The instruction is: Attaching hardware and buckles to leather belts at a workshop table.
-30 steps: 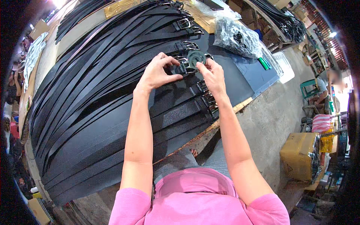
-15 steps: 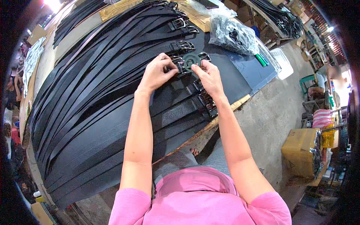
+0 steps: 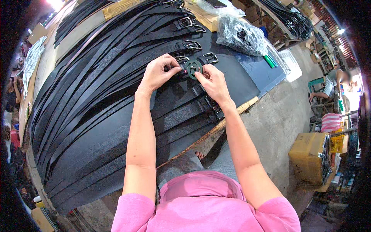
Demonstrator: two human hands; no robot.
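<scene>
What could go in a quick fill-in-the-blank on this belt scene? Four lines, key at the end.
1. The ____ hand grips the dark green ring.
2. Metal ____ are fitted at the ends of several black belts.
3. The wearer's short-sleeved shirt is coloured ____.
4. The pen-like cylinders beside the clear plastic bag are coloured ____.

Missing words: right; buckles; pink; green.

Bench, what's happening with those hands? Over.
Right hand: gripping green ring. Left hand: pinched beside it, contents unclear. Black belts: spread close beneath both hands.
</scene>
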